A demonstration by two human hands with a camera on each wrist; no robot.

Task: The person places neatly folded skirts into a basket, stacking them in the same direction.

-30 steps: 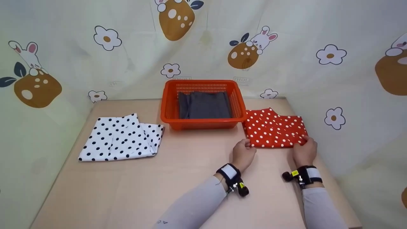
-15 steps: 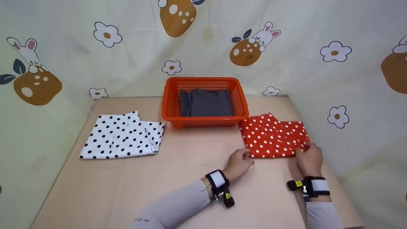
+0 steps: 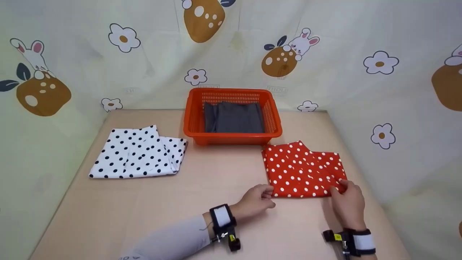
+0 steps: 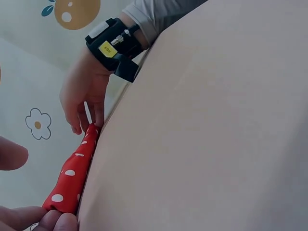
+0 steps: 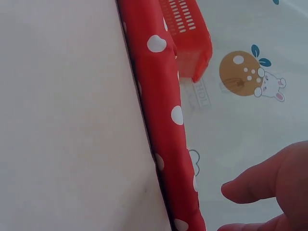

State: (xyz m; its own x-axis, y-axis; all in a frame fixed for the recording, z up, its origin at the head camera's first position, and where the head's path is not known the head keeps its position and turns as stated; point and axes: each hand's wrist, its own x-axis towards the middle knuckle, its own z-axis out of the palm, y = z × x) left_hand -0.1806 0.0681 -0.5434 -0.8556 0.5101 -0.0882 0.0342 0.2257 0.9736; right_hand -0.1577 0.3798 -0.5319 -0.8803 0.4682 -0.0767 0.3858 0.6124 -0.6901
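Note:
A folded red cloth with white dots (image 3: 299, 169) lies on the right part of the table, in front of the basket. At its near left corner, the fingers of my left hand (image 3: 254, 200) touch the fold, the thumb held apart from it; the left wrist view shows these fingertips (image 4: 62, 221) against the fold's end. My right hand (image 3: 350, 204) rests with bent fingers on the near right corner. In the right wrist view its thumb (image 5: 255, 185) stands off the red cloth's edge (image 5: 168, 125). Its fingertips there are partly out of frame.
An orange-red plastic basket (image 3: 232, 135) stands at the back middle, holding a folded dark grey cloth (image 3: 240, 117). On the left lies a folded white cloth with black dots (image 3: 139, 153). A printed curtain (image 3: 151, 54) surrounds the table (image 3: 173, 213).
Both hands have drawn the red cloth across the table toward me and slightly left, away from the basket's side. The basket and the white cloth have stayed in place.

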